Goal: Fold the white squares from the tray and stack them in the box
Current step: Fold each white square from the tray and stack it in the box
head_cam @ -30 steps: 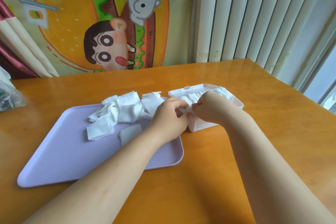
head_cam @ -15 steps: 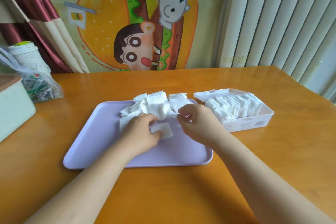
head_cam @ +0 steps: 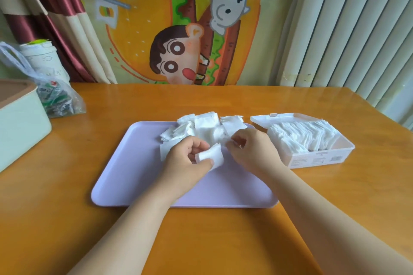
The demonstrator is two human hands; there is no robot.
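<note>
Orange wood table [head_cam: 223, 241] by the window, and over the middle of it the left hand [head_cam: 190, 161] has one white square [head_cam: 211, 156] pinched between thumb and fingers, bent into a soft curl just above the tray [head_cam: 134, 174]. The right hand [head_cam: 252, 149] sits close beside it, fingers curled in toward the square's far edge. Whether it actually has hold of anything I can't tell from here, as the fingertips are tucked under.

Behind both hands a loose pile [head_cam: 201, 128] of unfolded squares lies heaped at the tray's far edge, one or two corners hanging past the rim. The tray is lilac and shallow (most of its near half bare). Just beside it on the right stands the box [head_cam: 319, 158], white and open, with a row [head_cam: 301, 136] of folded squares leaning in it.

Further off to the left there's a pale green tub [head_cam: 22, 123] at the table's edge, a clear plastic bag [head_cam: 60, 100] behind it, and a red and cream curtain [head_cam: 67, 29]. A cartoon burger cloth [head_cam: 178, 29] hangs on the back wall, with vertical blinds [head_cam: 357, 29] to the right.
</note>
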